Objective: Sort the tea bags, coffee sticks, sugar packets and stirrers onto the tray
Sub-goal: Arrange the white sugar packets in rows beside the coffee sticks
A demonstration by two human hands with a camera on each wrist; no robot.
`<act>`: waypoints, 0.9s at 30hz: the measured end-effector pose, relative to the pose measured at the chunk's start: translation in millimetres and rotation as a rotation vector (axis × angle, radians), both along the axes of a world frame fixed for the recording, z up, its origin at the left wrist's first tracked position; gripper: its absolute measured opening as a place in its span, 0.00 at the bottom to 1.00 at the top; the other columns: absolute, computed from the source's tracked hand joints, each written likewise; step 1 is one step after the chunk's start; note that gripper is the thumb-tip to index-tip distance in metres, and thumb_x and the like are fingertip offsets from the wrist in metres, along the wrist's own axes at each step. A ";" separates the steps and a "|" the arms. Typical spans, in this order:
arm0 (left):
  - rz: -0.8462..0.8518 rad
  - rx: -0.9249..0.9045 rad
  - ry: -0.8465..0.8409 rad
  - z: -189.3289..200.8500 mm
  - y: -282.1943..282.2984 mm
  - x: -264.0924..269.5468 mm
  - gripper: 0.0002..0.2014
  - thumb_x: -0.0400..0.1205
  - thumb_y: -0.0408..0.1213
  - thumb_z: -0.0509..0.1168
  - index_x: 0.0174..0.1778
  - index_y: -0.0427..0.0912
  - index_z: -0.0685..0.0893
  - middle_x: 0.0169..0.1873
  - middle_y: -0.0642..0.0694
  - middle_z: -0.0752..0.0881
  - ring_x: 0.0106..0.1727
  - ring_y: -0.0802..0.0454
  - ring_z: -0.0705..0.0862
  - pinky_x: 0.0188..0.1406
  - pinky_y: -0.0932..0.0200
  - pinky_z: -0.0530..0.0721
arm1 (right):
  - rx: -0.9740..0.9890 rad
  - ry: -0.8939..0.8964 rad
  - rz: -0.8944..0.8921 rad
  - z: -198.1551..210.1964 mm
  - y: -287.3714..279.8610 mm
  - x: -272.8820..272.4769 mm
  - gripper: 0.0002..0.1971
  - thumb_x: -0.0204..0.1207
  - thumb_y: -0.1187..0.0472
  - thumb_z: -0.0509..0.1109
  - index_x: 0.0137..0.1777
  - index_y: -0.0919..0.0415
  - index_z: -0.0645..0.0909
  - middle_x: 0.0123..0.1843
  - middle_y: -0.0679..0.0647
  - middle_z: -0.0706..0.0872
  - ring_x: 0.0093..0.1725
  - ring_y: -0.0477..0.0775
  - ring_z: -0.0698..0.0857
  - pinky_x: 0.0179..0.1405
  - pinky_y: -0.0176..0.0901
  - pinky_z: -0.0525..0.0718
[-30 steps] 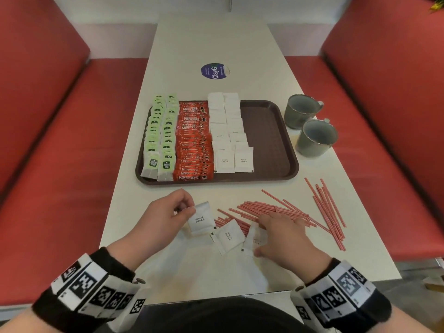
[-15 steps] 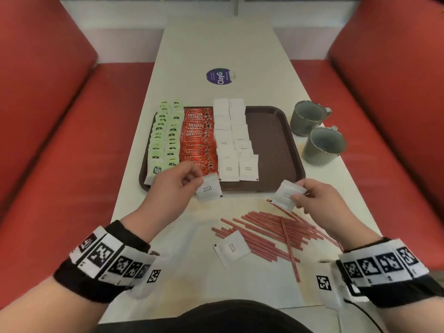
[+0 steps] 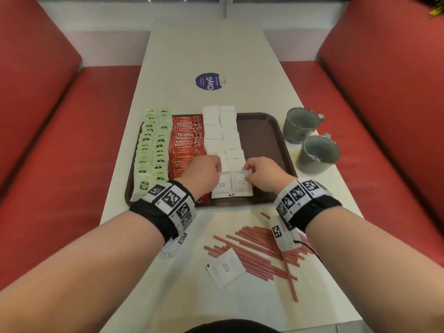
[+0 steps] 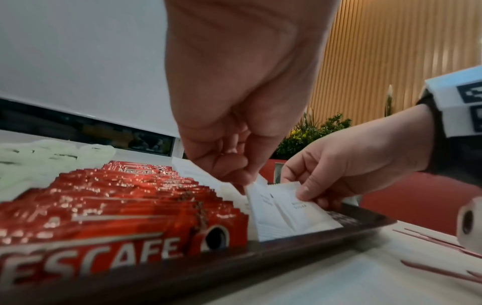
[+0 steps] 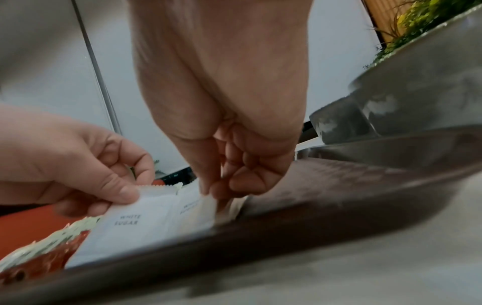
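Both hands pinch 2 white paper sugar packets side by side at the frame's centre, left hand on the left one, right hand on the right, long axes pointing up-frame.

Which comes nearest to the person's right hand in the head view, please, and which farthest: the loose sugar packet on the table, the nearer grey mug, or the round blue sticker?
From the right hand:
1. Nearer grey mug, to its right, beside the tray.
2. Loose sugar packet, on the table toward the person, by the stirrers.
3. Round blue sticker, beyond the tray.

Soft, even indoor light, only faint shadows. The head view bows outward at its edges. Both wrist views are blurred in the foreground, and the coffee sticks show glossy highlights.
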State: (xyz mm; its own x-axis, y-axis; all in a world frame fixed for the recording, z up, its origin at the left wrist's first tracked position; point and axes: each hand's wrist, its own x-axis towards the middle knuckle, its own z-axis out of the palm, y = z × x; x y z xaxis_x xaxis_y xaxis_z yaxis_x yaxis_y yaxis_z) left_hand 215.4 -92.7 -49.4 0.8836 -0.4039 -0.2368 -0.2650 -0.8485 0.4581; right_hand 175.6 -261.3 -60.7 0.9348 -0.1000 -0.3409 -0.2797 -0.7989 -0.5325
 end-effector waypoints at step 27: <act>-0.575 0.164 0.079 -20.6 45.1 -131.5 0.21 0.76 0.43 0.71 0.64 0.53 0.76 0.56 0.54 0.77 0.59 0.53 0.75 0.53 0.62 0.73 | -0.047 -0.220 -0.045 -19.4 -17.5 -254.1 0.07 0.75 0.62 0.72 0.37 0.50 0.82 0.35 0.42 0.81 0.36 0.43 0.79 0.36 0.38 0.78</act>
State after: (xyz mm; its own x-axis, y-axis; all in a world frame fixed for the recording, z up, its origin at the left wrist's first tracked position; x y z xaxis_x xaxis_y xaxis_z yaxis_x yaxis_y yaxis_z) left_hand 83.9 -47.6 -70.1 0.5115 -0.7646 -0.3921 -0.6729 -0.6402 0.3707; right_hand -78.5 -278.8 -80.2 0.9804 -0.1540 -0.1231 -0.1965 -0.8140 -0.5467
